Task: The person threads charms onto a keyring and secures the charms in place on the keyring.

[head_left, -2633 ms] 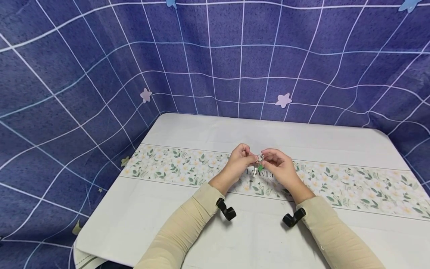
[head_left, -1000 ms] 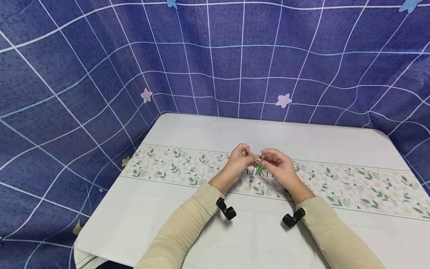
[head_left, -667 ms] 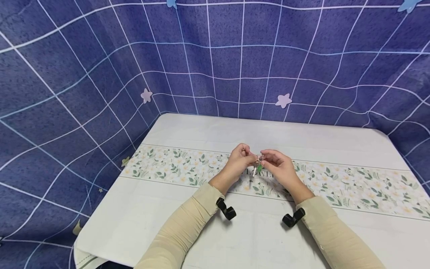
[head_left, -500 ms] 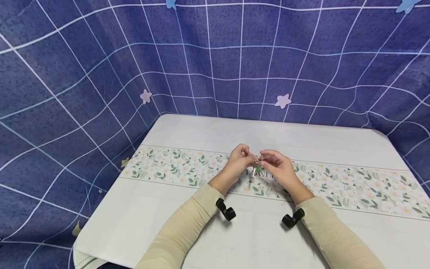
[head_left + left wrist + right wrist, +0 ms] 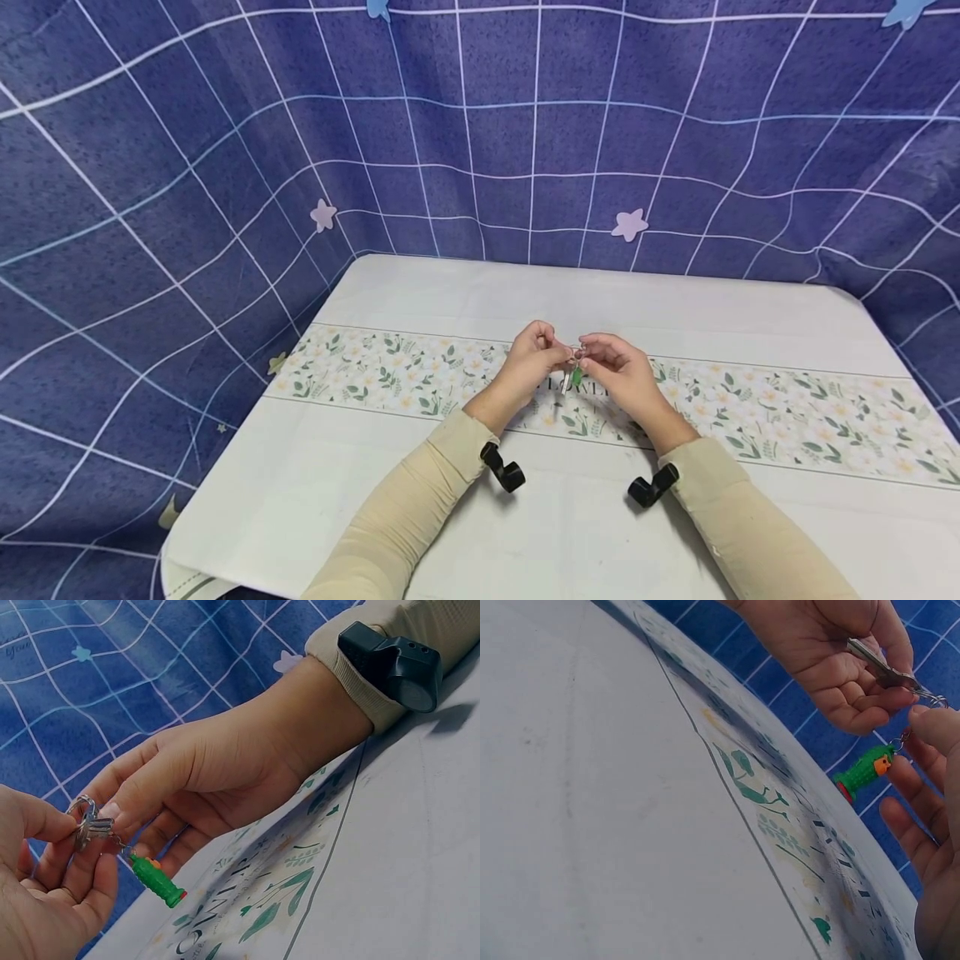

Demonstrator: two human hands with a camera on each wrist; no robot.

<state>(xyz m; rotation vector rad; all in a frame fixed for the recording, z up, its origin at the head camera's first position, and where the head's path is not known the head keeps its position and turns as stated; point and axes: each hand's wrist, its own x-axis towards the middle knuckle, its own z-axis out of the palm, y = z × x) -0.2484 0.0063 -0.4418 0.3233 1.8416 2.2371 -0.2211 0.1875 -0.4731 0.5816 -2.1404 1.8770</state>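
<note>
At the far left, a blue gridded curtain hangs right beside the slanting left edge of the white tabletop. White surface spreads between that edge and the left sleeve, and a printed floral band crosses beyond it. The left hand pinches a metal key ring between thumb and finger, above the middle of the band and well apart from the left and right edges. A key and a green charm are on the ring, in the narrow gap between the hands. The right hand pinches the ring's other side, its exact contact partly hidden by the fingertips. Beyond both hands, a white strip runs to the far edge, where the curtain rises. Past the right sleeve, the tabletop reaches a rounded far corner.

Only the head view takes in the left edge and both sleeves. The left wrist view brings out the charm's orange spot and red end, too small to make out from above. The right wrist view shows the key's blade extending in front of the left palm; whether it touches the skin cannot be told.
</note>
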